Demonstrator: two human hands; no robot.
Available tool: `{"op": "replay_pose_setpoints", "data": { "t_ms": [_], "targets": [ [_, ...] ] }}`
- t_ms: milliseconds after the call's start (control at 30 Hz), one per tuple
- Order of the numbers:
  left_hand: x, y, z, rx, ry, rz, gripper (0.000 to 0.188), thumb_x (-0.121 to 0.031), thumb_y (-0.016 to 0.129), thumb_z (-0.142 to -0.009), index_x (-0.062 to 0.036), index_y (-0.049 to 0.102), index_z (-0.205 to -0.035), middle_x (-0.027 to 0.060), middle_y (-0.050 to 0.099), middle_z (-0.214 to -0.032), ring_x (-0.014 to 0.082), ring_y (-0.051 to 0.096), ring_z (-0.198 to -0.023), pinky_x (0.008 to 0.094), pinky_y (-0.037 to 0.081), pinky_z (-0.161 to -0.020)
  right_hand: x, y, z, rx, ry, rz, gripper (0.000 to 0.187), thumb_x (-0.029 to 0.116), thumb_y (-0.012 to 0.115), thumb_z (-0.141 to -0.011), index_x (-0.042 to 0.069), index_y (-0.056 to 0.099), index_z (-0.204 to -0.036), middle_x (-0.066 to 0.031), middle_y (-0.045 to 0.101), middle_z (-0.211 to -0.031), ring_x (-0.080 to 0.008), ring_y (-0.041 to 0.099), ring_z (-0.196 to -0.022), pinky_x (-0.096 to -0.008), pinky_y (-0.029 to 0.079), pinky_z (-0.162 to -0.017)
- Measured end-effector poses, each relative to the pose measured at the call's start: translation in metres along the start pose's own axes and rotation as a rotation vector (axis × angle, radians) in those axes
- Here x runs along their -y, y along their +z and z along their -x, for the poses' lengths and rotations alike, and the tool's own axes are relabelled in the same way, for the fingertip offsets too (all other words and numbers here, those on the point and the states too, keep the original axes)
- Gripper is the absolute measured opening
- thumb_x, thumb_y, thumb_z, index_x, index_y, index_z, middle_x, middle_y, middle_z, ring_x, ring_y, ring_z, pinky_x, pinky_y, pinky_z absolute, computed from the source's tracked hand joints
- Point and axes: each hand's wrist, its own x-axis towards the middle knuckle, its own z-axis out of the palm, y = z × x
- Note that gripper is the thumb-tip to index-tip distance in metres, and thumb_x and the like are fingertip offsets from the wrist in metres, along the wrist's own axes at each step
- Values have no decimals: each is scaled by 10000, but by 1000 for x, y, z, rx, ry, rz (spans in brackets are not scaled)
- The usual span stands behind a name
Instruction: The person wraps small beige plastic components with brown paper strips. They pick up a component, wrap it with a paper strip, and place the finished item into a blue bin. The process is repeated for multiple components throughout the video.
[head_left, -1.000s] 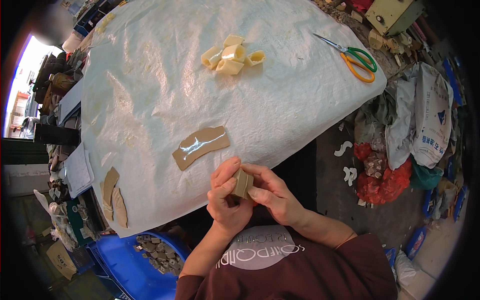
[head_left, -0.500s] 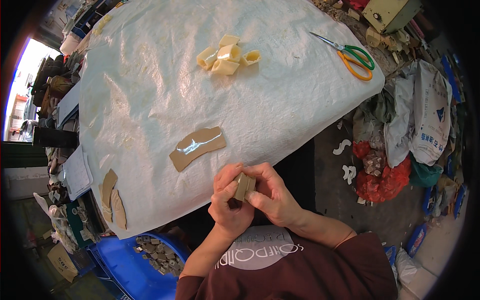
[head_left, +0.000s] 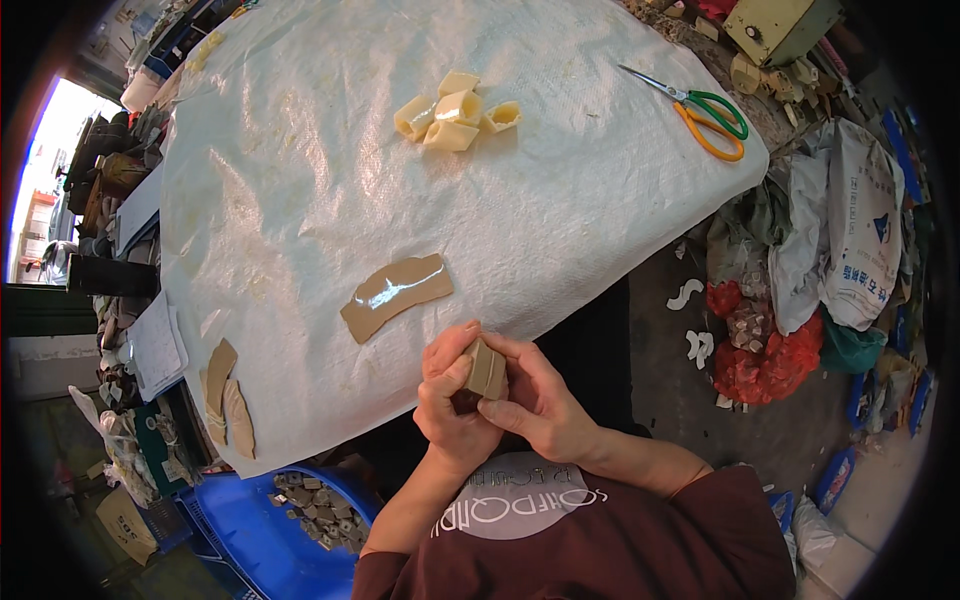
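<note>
Grasped between both hands, one tan block [head_left: 487, 370] sits at the near edge of the white table cover [head_left: 590, 200], the left hand [head_left: 448, 395] wrapping its left side and the right hand [head_left: 550, 408] pressing from the right. Fingers hide much of its sides and its underside. Five pale yellow tubes [head_left: 451, 136], one pair of scissors [head_left: 716, 133] and one broad tan sheet [head_left: 397, 296] lie beyond; the narrow strips [head_left: 238, 420] at left overlap, their number unclear.
</note>
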Motion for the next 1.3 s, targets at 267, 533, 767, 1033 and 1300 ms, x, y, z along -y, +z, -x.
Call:
{"op": "replay_pose_setpoints", "data": {
  "t_ms": [267,533,767,1033,1300],
  "targets": [
    [2,1,1,-9,12,36,447,29,694,-712,-50,362,-1001,247,531,-1125,340,558,-1017,414,481,-836,-7,-12,-1,5,11,-101,505,69,500,-903,13,251,-1339,-111,379,-1269,-186,366,-1215,-333,308,-1009],
    [3,2,0,-28,27,62,460,64,692,-682,-32,393,-1018,244,554,-1112,363,569,-983,416,485,-819,-8,-14,-3,-11,20,-178,445,77,521,-896,24,325,-1292,-94,433,-1206,-166,424,-1141,-333,341,-982],
    [1,3,-1,-2,18,57,446,44,694,-700,-38,381,-1008,247,542,-1118,358,563,-1005,417,486,-826,-9,-15,-3,-25,41,-243,426,82,549,-881,26,354,-1256,-98,440,-1194,-176,433,-1131,-338,353,-974],
    [-3,2,-1,37,-42,63,430,23,699,-722,-49,355,-970,253,518,-1144,322,552,-1033,407,481,-844,-5,-15,-4,-53,29,-206,423,55,568,-849,5,366,-1217,-105,452,-1164,-174,455,-1103,-340,369,-961],
    [-1,3,1,33,-57,62,401,18,685,-740,-58,360,-962,247,515,-1154,308,560,-1026,400,480,-847,-3,-11,-4,-98,-16,97,427,54,561,-845,-13,360,-1215,-105,458,-1131,-153,462,-1082,-318,388,-923]
  ]
}}
